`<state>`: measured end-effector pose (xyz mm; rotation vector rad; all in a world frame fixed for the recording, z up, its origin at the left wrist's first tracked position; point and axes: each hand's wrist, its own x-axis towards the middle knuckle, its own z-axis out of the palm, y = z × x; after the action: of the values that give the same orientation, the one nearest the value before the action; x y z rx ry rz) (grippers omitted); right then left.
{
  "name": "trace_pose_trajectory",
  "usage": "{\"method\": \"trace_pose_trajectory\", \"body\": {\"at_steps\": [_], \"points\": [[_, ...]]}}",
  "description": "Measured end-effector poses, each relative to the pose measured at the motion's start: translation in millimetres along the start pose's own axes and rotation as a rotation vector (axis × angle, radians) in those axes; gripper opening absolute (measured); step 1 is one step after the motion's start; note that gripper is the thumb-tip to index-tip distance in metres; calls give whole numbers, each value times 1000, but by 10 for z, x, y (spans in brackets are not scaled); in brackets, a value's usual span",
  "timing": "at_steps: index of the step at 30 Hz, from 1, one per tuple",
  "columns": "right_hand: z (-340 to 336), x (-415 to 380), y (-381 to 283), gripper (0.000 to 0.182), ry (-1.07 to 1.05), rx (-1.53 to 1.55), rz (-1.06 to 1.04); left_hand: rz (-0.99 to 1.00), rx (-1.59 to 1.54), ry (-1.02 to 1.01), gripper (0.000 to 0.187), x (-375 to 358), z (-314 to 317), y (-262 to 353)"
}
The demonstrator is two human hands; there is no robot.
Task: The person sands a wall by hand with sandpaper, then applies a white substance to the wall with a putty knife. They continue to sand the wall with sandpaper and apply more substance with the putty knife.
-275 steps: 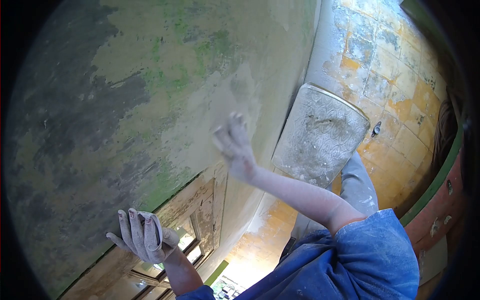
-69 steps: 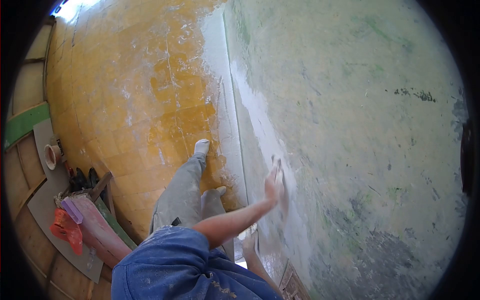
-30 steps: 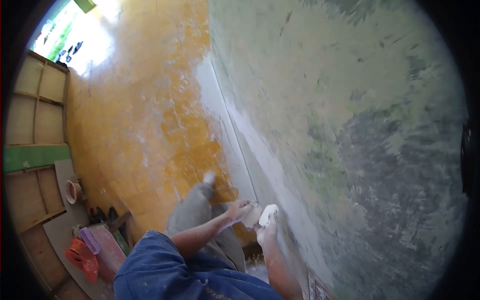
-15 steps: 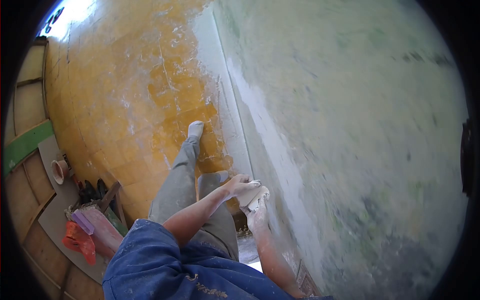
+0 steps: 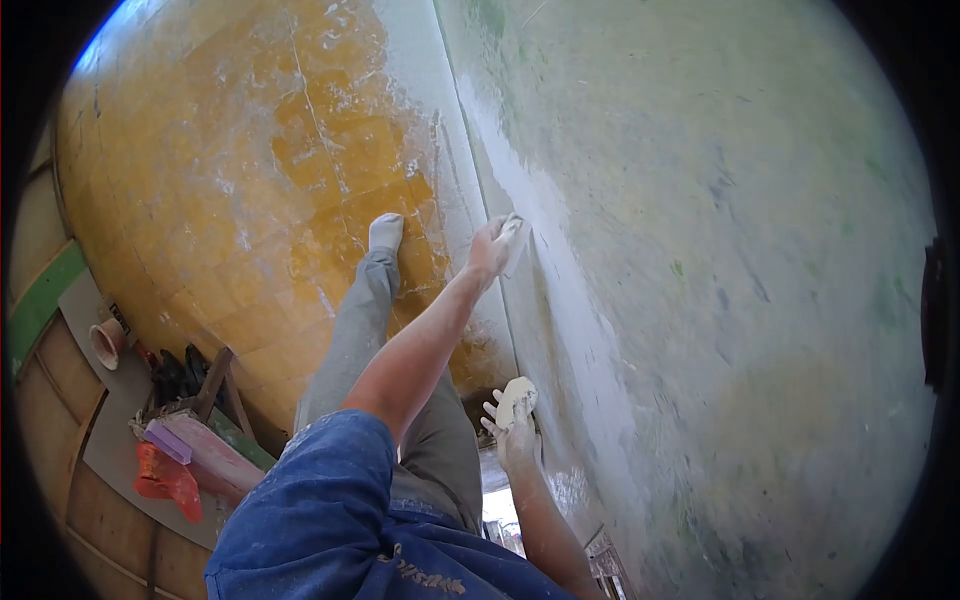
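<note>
My left hand (image 5: 488,250) is closed around a flat, whitish putty knife (image 5: 516,248). Its blade lies against the wall (image 5: 720,300), right at a fresh white band of putty (image 5: 545,225). Lower down, my right hand (image 5: 516,440) cups a pale slab of putty (image 5: 517,398), its fingers spread beneath and beside it. White residue coats the fingers of both hands.
A worn yellow floor (image 5: 230,200) spreads along the left, under my outstretched leg and white-socked foot (image 5: 386,232). On the far left sit a pinkish pot (image 5: 106,343), a red cloth-like item (image 5: 168,480) and a lilac block (image 5: 167,440) beside wooden pieces.
My left hand has left the putty in my right hand and moved up and forward to the wall with the putty knife. My right hand has stayed low with the putty.
</note>
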<state>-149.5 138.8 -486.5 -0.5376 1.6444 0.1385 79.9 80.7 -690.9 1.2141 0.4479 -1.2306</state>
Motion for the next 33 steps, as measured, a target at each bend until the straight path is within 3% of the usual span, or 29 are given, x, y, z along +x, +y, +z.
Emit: {"method": "trace_pose_trajectory", "body": {"at_steps": [2, 3, 5, 8, 12, 13, 15, 18, 20, 22, 24, 26, 29, 33], "points": [[-34, 10, 63, 54, 28, -22, 15, 297, 10, 171, 32, 237, 119, -111], [-70, 37, 105, 54, 40, -29, 34, 289, 9, 173, 32, 213, 189, -119], [-96, 34, 197, 54, 54, -35, 58, 372, 25, 406, 32, 51, 323, -23], [-66, 38, 290, 55, 72, -64, 89, 289, 13, 571, 31, 76, 565, 27], [-102, 21, 366, 53, 55, -85, 92, 203, -180, 568, 32, 185, 806, 304], [-82, 38, 391, 51, 41, -46, 80, 277, -43, 652, 33, 94, 901, 274], [111, -30, 281, 48, 18, -47, 1, 322, -35, 643, 34, -269, 1067, 205], [36, 52, 338, 50, 22, 81, 78, 351, -110, 595, 33, -417, 1068, 260], [2, 82, 370, 50, 20, -18, 17, 339, -190, 552, 31, -343, 1008, 261], [-45, 69, 342, 50, 76, -107, 139, 320, 31, 569, 35, -55, 880, 314], [-166, 97, 426, 51, 69, -137, 106, 294, -77, 539, 35, 157, 750, 366], [-217, 114, 450, 54, 92, -173, 102, 277, -187, 504, 34, 138, 787, 357], [-280, 173, 527, 52, 22, -84, 55, 347, -79, 490, 36, -265, 915, 336], [-111, 125, 429, 54, 75, -134, 42, 375, -66, 484, 38, -134, 836, 370]]}}
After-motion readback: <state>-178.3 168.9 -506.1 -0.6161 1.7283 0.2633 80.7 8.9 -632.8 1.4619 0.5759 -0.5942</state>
